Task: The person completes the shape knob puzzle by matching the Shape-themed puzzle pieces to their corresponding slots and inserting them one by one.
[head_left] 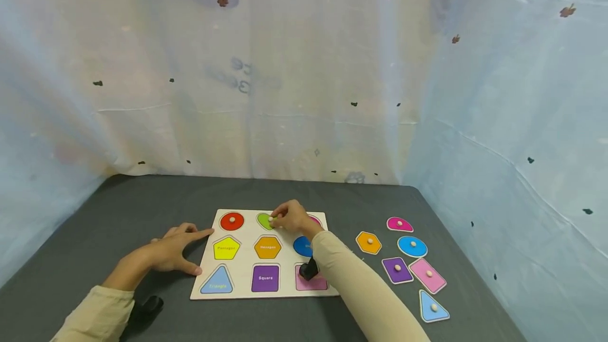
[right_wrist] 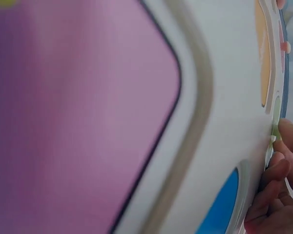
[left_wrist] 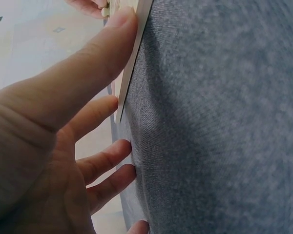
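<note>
A white wooden knob-puzzle board (head_left: 243, 271) lies on the grey cloth. My right hand (head_left: 292, 216) reaches over its top row and pinches the small knob of a green puzzle piece (head_left: 263, 219) at the green spot. In the right wrist view the fingertips (right_wrist: 282, 127) meet at that knob, low over the board. At the board's left side my left hand (head_left: 173, 249) is spread, its thumb (left_wrist: 122, 19) and index fingertip touching the edge. A red round piece (head_left: 227, 224) with a knob sits at the top left of the board.
Right of the board lie several loose knobbed pieces: an orange hexagon (head_left: 364, 246), a magenta half-round (head_left: 393, 222), a blue oval (head_left: 405, 246), a purple square (head_left: 392, 275), a pink rectangle (head_left: 423, 268) and a light-blue triangle (head_left: 427, 313). A curtain (head_left: 294, 136) hangs behind the table.
</note>
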The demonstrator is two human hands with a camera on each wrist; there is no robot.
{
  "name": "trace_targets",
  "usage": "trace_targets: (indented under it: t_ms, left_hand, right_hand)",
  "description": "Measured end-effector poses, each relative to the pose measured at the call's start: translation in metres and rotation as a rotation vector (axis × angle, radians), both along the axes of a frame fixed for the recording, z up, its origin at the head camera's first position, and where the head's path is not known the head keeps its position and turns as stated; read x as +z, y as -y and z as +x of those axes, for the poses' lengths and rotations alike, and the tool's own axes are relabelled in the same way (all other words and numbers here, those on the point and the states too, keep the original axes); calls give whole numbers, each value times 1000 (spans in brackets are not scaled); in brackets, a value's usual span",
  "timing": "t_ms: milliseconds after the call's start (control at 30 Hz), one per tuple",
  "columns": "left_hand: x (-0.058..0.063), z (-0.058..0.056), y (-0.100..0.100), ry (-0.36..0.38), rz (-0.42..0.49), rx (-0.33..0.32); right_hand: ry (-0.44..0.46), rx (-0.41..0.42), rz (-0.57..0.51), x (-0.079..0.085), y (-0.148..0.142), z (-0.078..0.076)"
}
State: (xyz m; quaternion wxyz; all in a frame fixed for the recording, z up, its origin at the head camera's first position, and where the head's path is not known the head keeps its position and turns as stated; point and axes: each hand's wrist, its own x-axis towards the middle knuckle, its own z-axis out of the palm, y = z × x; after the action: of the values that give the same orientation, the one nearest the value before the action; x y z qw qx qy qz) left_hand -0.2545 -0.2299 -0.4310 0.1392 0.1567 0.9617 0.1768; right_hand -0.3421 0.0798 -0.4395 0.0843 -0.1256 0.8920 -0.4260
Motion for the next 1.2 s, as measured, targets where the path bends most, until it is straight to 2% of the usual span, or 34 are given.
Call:
trace_targets:
  t_ms: [200, 367, 633, 767, 1200]
  left_hand:
    - [2, 1, 0, 6, 11, 6]
    - [1, 0, -1, 5, 1, 5]
    - [2, -1, 0, 10, 0, 10]
    - [1, 0, 1, 11, -12, 16]
    - [4, 4, -2, -11, 13, 3]
  right_hand:
    - [41, 19, -80, 3, -9, 3]
    - [43, 9, -123, 8, -23, 11]
    - [-32, 41, -52, 21, -53, 18]
    - [-40, 45, -36, 22, -69, 18]
    - [-70, -22, -9, 24, -142, 15]
